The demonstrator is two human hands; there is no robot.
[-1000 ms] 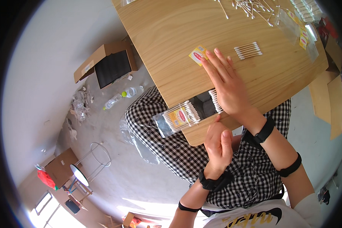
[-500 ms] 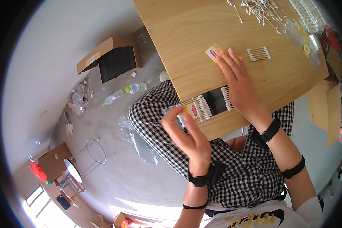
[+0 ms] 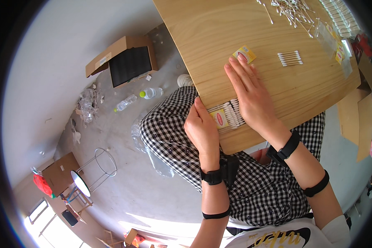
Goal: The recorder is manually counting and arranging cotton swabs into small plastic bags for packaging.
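Observation:
A clear pack of cotton swabs (image 3: pixel 234 117) with a yellow label card (image 3: pixel 220 119) lies at the table's near left edge. My left hand (image 3: pixel 202 127) is closed round the pack's left end, thumb along its edge; the other fingers are partly hidden. Flat and with fingers stretched out, my right hand (image 3: pixel 254 97) rests at the right end of the swabs and hides that end. Its fingertips touch a loose yellow card (image 3: pixel 244 54) on the table. A small row of cotton swabs (image 3: pixel 290 58) lies to the right of that hand.
A heap of loose swabs (image 3: pixel 291 12) and a stack of bundled swabs (image 3: pixel 339 18) are at the table's far right, near clear bags with yellow cards (image 3: pixel 339 53). Cardboard boxes (image 3: pixel 353 120) stand right of the table (image 3: pixel 202 49). Bottles (image 3: pixel 151 93) lie on the floor at left.
My left hand has moved up and closed on the pack's left end. The right hand has shifted left, and the dark gap between the two groups of swabs no longer shows.

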